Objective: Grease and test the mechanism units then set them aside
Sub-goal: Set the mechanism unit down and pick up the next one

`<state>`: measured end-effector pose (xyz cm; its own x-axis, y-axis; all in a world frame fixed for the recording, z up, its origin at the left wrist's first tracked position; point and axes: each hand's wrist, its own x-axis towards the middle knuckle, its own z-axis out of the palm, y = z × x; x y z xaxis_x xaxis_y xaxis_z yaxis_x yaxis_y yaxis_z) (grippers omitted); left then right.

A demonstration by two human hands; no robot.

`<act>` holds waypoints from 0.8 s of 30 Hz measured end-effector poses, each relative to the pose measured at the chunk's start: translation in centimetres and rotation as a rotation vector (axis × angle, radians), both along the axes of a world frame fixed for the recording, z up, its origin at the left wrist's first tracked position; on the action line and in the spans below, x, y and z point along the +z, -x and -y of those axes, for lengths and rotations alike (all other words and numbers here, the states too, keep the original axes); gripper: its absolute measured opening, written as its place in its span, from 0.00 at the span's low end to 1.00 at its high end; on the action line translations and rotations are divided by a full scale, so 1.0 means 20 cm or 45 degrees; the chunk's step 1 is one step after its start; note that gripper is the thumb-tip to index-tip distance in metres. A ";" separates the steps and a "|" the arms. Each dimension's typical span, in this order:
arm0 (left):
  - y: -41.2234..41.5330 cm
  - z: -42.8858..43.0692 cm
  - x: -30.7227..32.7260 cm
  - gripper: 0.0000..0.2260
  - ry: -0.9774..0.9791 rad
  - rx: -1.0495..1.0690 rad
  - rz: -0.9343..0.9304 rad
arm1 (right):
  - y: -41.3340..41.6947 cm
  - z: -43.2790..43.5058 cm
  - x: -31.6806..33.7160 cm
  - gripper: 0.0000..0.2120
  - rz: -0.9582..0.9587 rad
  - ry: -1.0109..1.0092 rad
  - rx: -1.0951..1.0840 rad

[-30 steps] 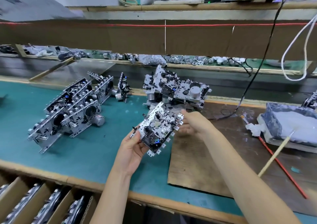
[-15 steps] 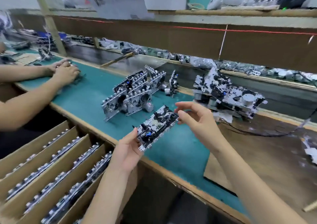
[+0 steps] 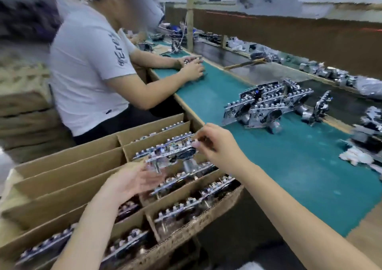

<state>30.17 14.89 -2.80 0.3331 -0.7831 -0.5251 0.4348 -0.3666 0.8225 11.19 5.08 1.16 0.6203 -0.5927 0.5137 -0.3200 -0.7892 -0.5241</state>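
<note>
1. Mat (image 3: 289, 166): teal bench cover, to the right of and beyond the right hand (image 3: 219, 143).
2. Carton (image 3: 62, 166): cardboard box split by dividers, directly beneath both hands. The slots nearest the hands carry finished units set on edge.
3. Pile (image 3: 266, 108): more units leaning together on the mat, well beyond the right hand.
4. Unit (image 3: 169, 154): metal plate crowded with small parts, with a motor can hanging below. It is held roughly level above the carton, between the left hand (image 3: 132, 178) and the right hand. Judged stiff and fairly light, with fragile levers and greased faces that are likely slippery. Best taken by the bare plate edges or ends, never by the parts.
5. Right hand: thumb and fingertips pinch the unit's right end.
6. Left hand: palm up, fingers loosely spread under the unit's left end. Blur hides whether it touches. Judged ready to steady the unit into a slot.
</note>
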 end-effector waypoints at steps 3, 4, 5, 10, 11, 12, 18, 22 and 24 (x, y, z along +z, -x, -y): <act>-0.21 -0.18 0.01 0.12 -0.076 0.190 0.626 | -0.28 -0.06 -0.02 0.03 -0.032 -0.073 0.136; -0.27 -0.24 0.03 0.10 -0.027 0.263 0.744 | -0.37 -0.09 -0.04 0.04 -0.039 -0.113 0.169; -0.32 -0.30 0.06 0.09 0.030 0.299 0.812 | -0.45 -0.12 -0.05 0.04 -0.046 -0.156 0.193; -0.53 -0.54 0.12 0.11 0.113 0.240 1.022 | -0.81 -0.26 -0.11 0.04 -0.058 -0.321 0.283; -0.56 -0.56 0.12 0.10 0.105 0.228 1.069 | -0.86 -0.28 -0.13 0.04 -0.071 -0.348 0.286; -0.59 -0.58 0.10 0.09 0.086 0.209 1.143 | -0.91 -0.29 -0.16 0.04 -0.099 -0.363 0.283; -0.67 -0.53 -0.06 0.06 -0.142 -0.112 1.473 | -1.04 -0.27 -0.35 0.01 -0.464 -0.331 0.275; -0.68 -0.43 -0.13 0.05 -0.261 -0.187 1.519 | -1.04 -0.22 -0.45 0.03 -0.581 -0.369 0.194; -0.69 -0.38 -0.15 0.05 -0.313 -0.200 1.553 | -1.05 -0.21 -0.46 0.05 -0.645 -0.353 0.140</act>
<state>43.88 22.52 -5.80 0.6163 -0.7835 -0.0790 -0.6226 -0.5462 0.5604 32.11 9.31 -8.11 0.8136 -0.5807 -0.0283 -0.5085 -0.6873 -0.5188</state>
